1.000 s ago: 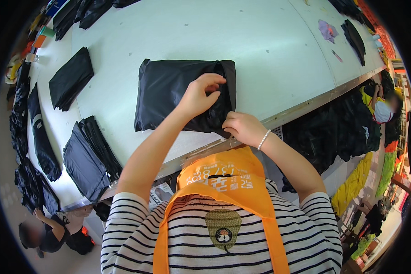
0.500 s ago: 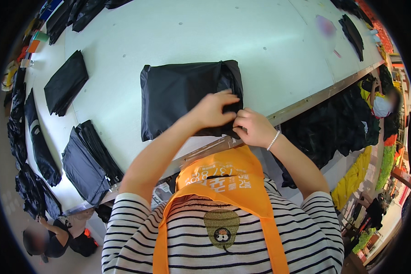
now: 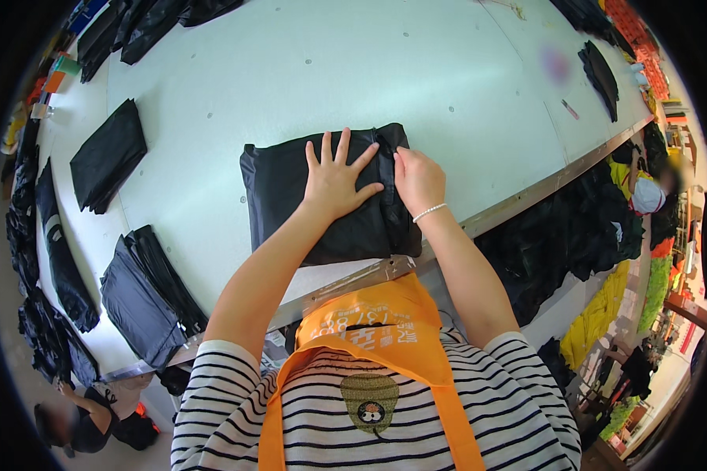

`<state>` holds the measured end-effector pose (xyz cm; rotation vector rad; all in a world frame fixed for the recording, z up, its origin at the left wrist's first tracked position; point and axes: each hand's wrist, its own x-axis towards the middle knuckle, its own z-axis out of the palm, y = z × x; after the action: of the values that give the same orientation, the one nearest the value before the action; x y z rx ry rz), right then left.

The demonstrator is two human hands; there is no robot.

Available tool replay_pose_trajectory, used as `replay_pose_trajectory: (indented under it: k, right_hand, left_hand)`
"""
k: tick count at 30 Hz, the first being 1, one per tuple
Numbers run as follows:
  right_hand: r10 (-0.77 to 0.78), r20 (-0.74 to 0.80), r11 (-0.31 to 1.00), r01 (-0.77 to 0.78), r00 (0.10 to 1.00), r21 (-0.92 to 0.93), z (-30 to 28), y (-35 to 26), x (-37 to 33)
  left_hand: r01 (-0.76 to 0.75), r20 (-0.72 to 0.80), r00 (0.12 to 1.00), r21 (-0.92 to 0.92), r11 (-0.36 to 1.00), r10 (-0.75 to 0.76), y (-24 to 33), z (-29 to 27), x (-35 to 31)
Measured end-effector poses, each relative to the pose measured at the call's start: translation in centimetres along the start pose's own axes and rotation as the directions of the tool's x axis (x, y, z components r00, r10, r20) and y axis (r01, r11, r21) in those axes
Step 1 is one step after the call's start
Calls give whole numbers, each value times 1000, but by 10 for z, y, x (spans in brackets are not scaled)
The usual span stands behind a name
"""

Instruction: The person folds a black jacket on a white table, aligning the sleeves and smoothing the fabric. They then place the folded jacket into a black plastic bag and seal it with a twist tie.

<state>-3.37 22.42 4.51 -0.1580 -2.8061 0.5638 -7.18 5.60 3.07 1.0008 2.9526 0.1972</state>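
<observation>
A flat, stuffed black fabric bag lies before me at the table's near edge. Its shiny cloth has a dark raised strip running from front to back near the right side. Pressed flat on top of the bag, just left of that strip, is my left hand, fingers spread. My right hand, with a beaded bracelet at the wrist, is closed in a pinch at the far part of the bag's right side. Whatever lies between those fingertips is hidden.
Folded black cloth pieces and a layered black stack lie to the left on the pale table. Right of the table edge hangs a heap of black cloth. Other people are at the lower left and far right.
My right hand has moved away from me along the bag's right side, from its near corner toward its far part. My left hand has shifted left and spread flat on the bag.
</observation>
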Motion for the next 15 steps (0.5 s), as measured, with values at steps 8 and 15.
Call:
replay_pose_trajectory:
  k: [8,15]
  right_hand:
    - [-225,169,966,243,959,-91,31,-10,1]
    - [-192,190,981,183,963,63,44,4,19]
  left_hand:
    - [-108,-32,994,-179,978,104,-3,13,8]
    - [18,-131,991,-93,996,-30,-33,23,38]
